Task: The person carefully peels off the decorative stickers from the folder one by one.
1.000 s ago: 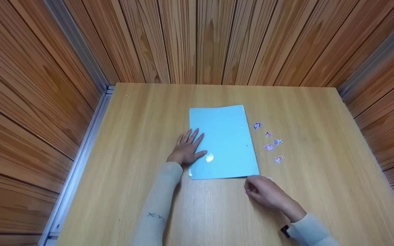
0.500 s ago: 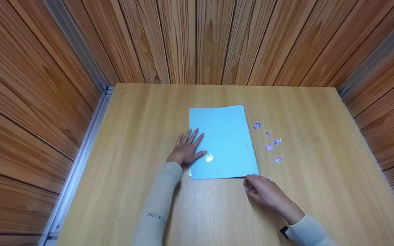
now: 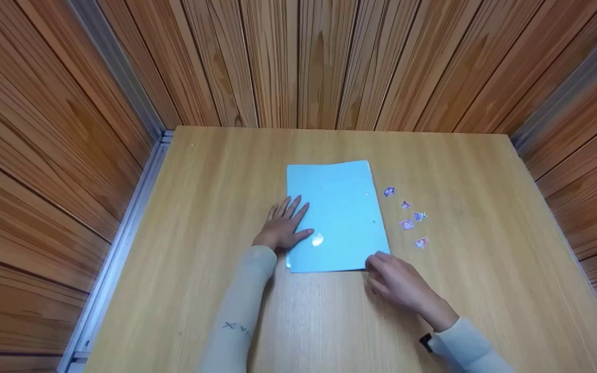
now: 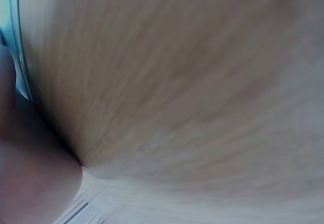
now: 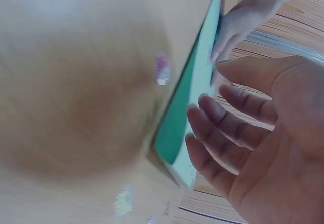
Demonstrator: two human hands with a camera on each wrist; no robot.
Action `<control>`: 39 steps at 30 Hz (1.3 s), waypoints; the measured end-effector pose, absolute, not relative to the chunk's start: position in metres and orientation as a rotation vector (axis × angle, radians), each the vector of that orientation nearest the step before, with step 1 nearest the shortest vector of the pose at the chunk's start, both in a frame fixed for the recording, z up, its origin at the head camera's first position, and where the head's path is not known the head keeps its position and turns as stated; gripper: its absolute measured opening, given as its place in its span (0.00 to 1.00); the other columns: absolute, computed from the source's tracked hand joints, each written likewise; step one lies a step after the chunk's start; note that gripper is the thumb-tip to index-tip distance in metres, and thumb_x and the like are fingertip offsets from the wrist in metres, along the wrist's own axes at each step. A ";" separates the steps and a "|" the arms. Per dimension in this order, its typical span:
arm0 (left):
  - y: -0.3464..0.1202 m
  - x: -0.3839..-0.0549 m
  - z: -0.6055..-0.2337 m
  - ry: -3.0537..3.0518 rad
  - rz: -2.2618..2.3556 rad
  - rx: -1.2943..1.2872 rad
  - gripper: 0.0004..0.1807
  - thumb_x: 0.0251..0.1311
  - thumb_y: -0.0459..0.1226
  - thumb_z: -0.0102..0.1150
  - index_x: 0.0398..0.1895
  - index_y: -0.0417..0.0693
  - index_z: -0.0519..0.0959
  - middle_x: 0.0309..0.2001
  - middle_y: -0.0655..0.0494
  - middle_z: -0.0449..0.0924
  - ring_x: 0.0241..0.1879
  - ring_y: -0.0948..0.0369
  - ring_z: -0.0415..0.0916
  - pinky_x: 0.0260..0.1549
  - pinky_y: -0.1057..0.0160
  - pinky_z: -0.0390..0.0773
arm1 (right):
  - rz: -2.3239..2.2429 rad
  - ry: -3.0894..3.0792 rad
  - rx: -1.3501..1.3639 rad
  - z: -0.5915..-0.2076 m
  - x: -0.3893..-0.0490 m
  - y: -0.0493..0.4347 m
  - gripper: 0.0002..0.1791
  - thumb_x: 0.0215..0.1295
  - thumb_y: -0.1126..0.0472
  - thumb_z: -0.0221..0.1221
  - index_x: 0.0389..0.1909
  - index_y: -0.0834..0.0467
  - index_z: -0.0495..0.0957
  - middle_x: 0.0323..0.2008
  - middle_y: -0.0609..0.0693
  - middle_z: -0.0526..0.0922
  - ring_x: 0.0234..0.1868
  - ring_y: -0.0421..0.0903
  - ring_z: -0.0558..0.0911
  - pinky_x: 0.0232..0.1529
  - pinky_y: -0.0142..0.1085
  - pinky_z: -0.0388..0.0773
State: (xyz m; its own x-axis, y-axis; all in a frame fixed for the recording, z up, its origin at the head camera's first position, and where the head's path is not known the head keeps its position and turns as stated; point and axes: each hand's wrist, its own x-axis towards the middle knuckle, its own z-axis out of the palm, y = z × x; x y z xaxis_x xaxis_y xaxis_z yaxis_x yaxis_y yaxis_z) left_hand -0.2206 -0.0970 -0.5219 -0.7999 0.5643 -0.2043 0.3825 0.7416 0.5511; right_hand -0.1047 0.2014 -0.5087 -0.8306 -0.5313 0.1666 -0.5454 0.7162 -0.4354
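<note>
A light blue folder [image 3: 337, 212] lies shut on the wooden table, its loose front edge slightly raised at the near side in the right wrist view. My left hand [image 3: 283, 228] rests flat with spread fingers on the folder's left edge. Over the near right corner is my right hand [image 3: 399, 285], fingers loosely bent and thumb apart, with nothing seen between them. In the right wrist view a small pink and white cut-out [image 5: 162, 68] shows beside the folder's edge. That cut-out is hidden from the head view, probably by the right hand.
Several small purple and pink paper cut-outs [image 3: 407, 224] lie scattered to the right of the folder. Wood-panelled walls [image 3: 319, 62] enclose the table [image 3: 215, 171] at the back and both sides. A metal rail [image 3: 117, 248] runs along the left edge.
My right hand has moved slightly forward and left onto the folder's near right corner, and its curled fingers have loosened. The left hand and the folder have stayed put.
</note>
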 end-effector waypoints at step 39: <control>-0.084 -0.263 -0.604 2.699 0.432 0.592 0.43 0.73 0.65 0.41 0.84 0.64 0.42 0.84 0.58 0.30 0.82 0.50 0.23 0.75 0.38 0.27 | 1.053 -3.268 0.640 -0.569 -0.206 0.140 0.22 0.73 0.57 0.62 0.64 0.56 0.75 0.54 0.54 0.79 0.55 0.53 0.80 0.58 0.51 0.79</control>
State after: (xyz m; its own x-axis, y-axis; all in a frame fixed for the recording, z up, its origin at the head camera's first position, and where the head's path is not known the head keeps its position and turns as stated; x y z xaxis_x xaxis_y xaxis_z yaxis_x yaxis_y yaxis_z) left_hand -0.2627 -0.0841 -0.6039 -0.8543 0.4486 -0.2626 0.3441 0.8667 0.3611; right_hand -0.2059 0.1397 -0.5689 -0.8738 -0.4363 -0.2145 -0.2289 0.7584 -0.6103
